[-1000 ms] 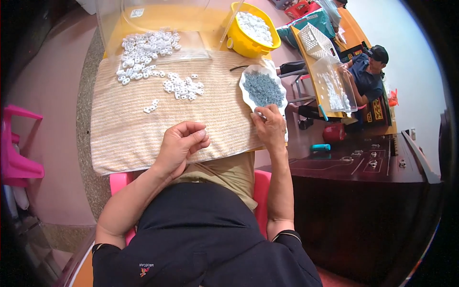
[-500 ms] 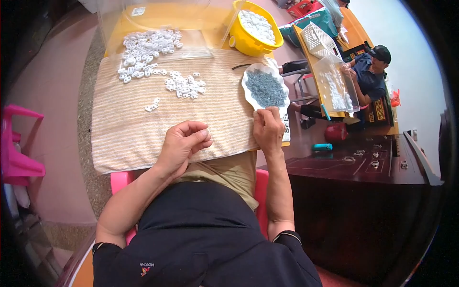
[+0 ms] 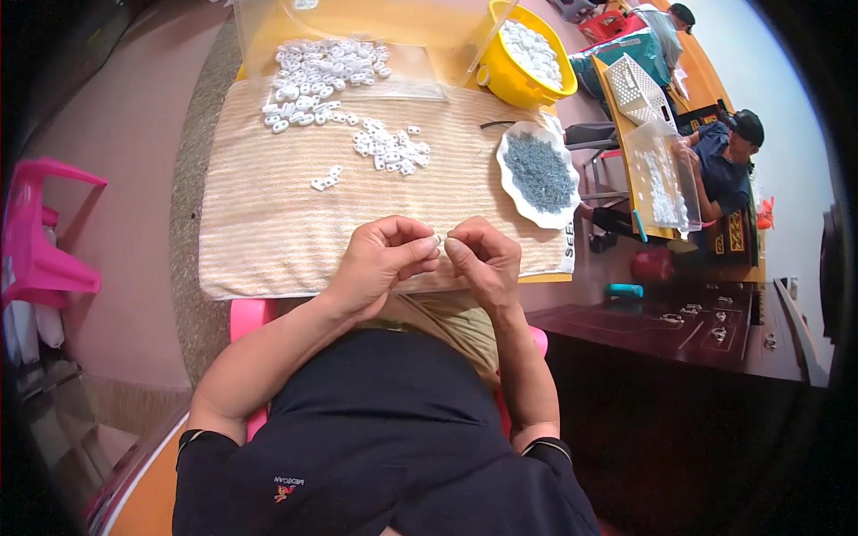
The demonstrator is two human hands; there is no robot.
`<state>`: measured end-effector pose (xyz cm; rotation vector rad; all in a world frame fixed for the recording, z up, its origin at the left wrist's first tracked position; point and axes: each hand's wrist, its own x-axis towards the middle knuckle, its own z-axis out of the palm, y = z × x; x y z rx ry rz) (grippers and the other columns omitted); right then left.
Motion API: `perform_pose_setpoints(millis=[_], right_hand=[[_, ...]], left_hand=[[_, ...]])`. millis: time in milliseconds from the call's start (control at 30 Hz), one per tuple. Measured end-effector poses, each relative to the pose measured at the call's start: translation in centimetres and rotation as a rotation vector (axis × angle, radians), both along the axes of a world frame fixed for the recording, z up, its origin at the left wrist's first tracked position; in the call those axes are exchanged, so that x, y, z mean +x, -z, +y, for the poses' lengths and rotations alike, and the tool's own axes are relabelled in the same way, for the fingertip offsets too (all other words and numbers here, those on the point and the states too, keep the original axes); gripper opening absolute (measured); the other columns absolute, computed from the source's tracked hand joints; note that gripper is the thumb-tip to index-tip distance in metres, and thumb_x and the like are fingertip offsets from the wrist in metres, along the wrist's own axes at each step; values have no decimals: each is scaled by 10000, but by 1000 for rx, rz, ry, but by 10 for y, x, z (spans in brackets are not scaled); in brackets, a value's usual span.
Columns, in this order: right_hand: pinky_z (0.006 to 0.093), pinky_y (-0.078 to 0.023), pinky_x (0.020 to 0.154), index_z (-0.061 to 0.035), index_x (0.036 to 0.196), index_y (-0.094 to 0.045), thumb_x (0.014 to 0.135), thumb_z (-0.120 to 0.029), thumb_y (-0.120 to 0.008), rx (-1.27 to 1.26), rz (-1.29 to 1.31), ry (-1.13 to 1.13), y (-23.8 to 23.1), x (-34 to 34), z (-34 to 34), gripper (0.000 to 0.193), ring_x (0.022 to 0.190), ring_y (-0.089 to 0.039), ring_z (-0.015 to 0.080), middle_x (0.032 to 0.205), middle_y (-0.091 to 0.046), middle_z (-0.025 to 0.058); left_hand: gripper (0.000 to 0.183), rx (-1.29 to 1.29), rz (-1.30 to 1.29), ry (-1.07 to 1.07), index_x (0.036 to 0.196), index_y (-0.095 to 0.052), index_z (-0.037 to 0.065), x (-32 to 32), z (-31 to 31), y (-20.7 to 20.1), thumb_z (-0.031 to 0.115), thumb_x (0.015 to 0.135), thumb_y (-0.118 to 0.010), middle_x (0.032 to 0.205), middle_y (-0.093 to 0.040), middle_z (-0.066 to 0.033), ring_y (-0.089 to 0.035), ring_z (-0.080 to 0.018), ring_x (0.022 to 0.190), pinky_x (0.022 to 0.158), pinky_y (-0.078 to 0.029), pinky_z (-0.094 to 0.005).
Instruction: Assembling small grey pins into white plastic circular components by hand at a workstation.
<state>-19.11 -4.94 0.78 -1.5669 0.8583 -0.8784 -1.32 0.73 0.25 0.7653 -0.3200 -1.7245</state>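
Left hand (image 3: 389, 263) and right hand (image 3: 490, 263), lower-left of scalloped dish (image 3: 543, 217): fingers pinching tiny piece (image 3: 439, 239) between, axis unclear; right nearer dish.

The left hand (image 3: 382, 266) and right hand (image 3: 490, 268) met fingertip to fingertip over the near edge of a striped cloth (image 3: 277, 214), both pinching at a tiny item (image 3: 440, 239) too small to identify. Beyond them, a few white pieces (image 3: 327, 179), a small cluster (image 3: 391, 150) and a larger heap (image 3: 326, 64) lay on the bench (image 3: 547, 278). To the right stood a scalloped white dish (image 3: 542, 218) of grey-blue bits (image 3: 538, 170), with a yellow tub (image 3: 514, 85) of white pieces behind it. A co-worker (image 3: 722, 165) in a dark cap sat farther right.
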Motion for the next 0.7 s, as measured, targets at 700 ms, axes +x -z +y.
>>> perform_pose_setpoints(millis=[700], right_hand=[[200, -455, 621, 41, 924, -639, 883, 3, -637, 125, -87, -90, 5, 2, 1, 56, 730, -570, 93, 870, -593, 57]], left_hand=[[128, -35, 41, 72, 994, -601, -6, 4, 1, 4, 16, 875, -644, 878, -648, -76, -650, -140, 753, 714, -569, -258]])
